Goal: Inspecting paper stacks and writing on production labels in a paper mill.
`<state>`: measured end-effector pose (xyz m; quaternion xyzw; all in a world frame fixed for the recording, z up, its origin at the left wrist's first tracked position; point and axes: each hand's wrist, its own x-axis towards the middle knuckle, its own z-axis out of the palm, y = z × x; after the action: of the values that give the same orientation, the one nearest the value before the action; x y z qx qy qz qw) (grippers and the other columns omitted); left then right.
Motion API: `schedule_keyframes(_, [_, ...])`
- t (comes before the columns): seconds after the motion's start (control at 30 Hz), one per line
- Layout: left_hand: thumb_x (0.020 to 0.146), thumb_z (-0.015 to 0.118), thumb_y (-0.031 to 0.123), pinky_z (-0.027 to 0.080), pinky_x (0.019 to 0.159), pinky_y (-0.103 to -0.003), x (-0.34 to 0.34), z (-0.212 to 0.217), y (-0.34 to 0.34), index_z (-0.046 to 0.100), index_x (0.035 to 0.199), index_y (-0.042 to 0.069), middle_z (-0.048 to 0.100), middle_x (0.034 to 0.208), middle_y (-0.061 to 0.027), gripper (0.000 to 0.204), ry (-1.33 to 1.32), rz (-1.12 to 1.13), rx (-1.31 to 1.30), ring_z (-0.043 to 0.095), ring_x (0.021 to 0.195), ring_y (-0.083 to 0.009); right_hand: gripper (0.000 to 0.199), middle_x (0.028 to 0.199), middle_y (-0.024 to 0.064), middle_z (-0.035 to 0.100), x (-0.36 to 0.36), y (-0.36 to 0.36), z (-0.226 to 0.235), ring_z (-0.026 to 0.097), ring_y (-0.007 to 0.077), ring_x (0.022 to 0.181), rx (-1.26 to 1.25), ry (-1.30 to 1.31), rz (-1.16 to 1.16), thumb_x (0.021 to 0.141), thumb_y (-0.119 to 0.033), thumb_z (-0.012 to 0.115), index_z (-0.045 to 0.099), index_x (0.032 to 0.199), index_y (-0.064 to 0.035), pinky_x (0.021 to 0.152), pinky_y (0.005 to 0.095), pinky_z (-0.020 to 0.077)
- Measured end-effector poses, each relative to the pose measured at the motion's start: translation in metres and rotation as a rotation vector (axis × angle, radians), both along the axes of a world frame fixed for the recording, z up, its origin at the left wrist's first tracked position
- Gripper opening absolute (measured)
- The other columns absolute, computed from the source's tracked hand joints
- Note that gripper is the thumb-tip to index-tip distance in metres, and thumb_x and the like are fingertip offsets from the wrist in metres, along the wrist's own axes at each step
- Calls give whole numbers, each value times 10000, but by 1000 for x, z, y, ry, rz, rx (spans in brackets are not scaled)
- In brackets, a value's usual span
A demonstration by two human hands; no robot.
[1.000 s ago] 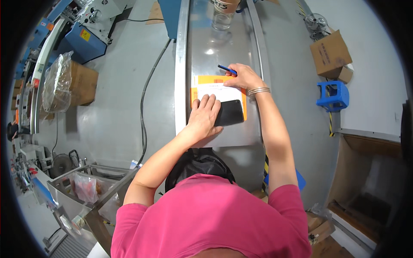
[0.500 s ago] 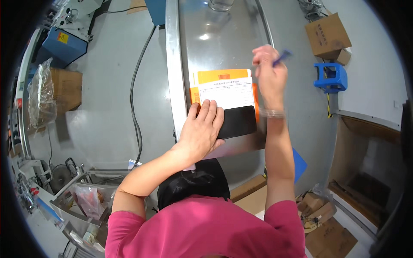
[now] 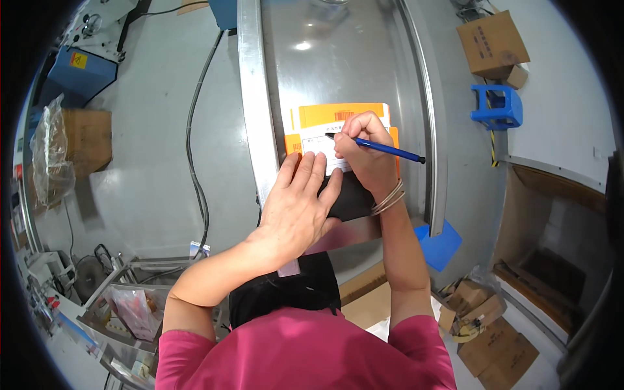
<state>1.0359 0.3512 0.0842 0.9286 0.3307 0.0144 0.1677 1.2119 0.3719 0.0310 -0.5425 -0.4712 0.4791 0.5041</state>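
Note:
My right hand [image 3: 369, 159] grips a blue pen [image 3: 402, 153] in a writing hold, its tip at the upper part of a white printed form [image 3: 313, 144]. Whether the tip touches the paper is hard to tell. My left hand [image 3: 294, 207] lies flat with fingers spread, fingertips resting on the form's lower left. Under the form are orange-and-white printed sheets [image 3: 309, 114], seen along the top and sides. A flat black rectangular object [image 3: 356, 197] lies over the form's lower edge, partly hidden by both hands. All this rests on a shiny metal tabletop [image 3: 344, 75].
Raised metal rails [image 3: 255, 110] edge the tabletop, and a clear round container [image 3: 333, 2] is at its far end. Rightward stand a blue stool [image 3: 497, 107] and cardboard boxes [image 3: 493, 44]. A black cable [image 3: 192, 143] crosses the floor at left.
My right hand has come down and left with the pen, from beside the sheets onto the form. My left hand stays on the paper, its fingers a little more spread.

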Motion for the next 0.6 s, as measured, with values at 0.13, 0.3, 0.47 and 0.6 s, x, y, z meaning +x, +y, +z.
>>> schedule_keyframes(0.13, [710, 743, 434, 272, 1089, -492, -1, -1, 1, 492, 1312, 55, 485, 1319, -226, 754, -15, -6, -11, 419, 1267, -369, 198, 820, 27, 504, -4, 0, 13, 547, 65, 664, -71, 168, -28, 816, 77, 590, 438, 820, -50, 562, 207, 479])
schedule_keyframes(0.3, [673, 764, 455, 280, 1081, -490, -1, 1, 2, 485, 1318, 64, 471, 1334, -221, 803, -10, -7, -29, 414, 1268, -377, 210, 770, 6, 485, -4, -4, 11, 479, 34, 628, 20, 29, -37, 814, 83, 584, 432, 797, -61, 534, 188, 411])
schedule_keyframes(0.47, [670, 766, 463, 275, 1084, -489, -1, 0, 1, 487, 1315, 69, 442, 1358, -215, 806, -9, -2, -38, 407, 1273, -376, 234, 733, -26, 463, -8, -5, 4, 392, 15, 616, 108, -81, -60, 796, 95, 588, 432, 750, -74, 531, 184, 361])
schedule_keyframes(0.6, [674, 765, 465, 269, 1088, -486, -2, 1, 1, 495, 1307, 77, 417, 1374, -231, 790, 9, -6, -45, 404, 1278, -377, 245, 716, -37, 459, -9, -2, -3, 389, 15, 614, 178, -212, -1, 783, 98, 593, 429, 736, -78, 528, 186, 355])
